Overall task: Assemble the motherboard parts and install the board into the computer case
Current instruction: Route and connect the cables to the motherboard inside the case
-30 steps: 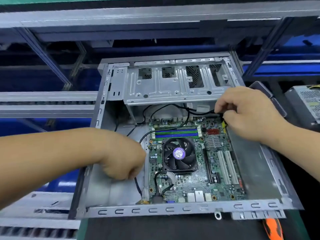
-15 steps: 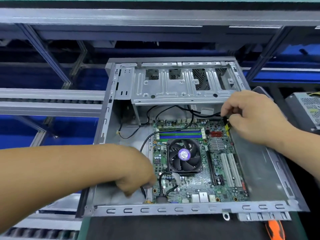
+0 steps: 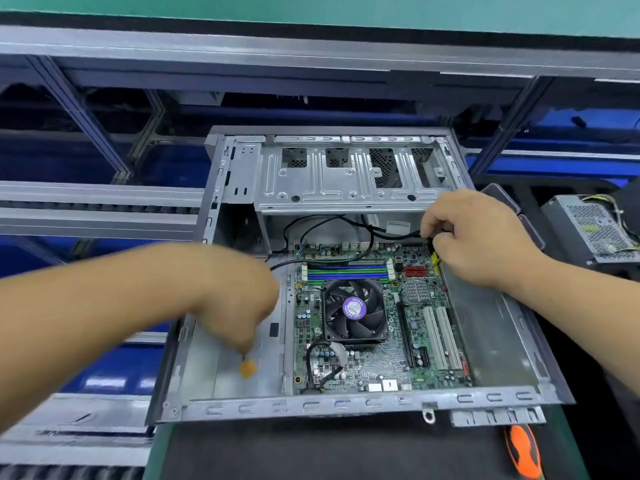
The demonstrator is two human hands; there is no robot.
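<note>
The open metal computer case point(image 3: 311, 407) lies flat on the bench with the green motherboard point(image 3: 377, 368) seated inside it. A black cooler fan point(image 3: 355, 310) sits at the board's middle. My left hand point(image 3: 239, 306), blurred by motion, hovers over the bare case floor left of the board with its fingers curled. A thin cable with an orange plug point(image 3: 247, 368) hangs from its fingertips. My right hand point(image 3: 474, 233) pinches a black cable point(image 3: 391, 235) at the board's far right corner, beside a yellow connector.
The drive bay bracket point(image 3: 329, 181) spans the far end of the case. A power supply point(image 3: 592, 230) stands at the right. An orange-handled screwdriver point(image 3: 523, 452) lies on the mat near the front right. Conveyor rails point(image 3: 97, 209) run on the left.
My left hand has lifted away from the board's left edge and moved left, pulling the orange-tipped cable with it. My right hand has stayed on the black cable.
</note>
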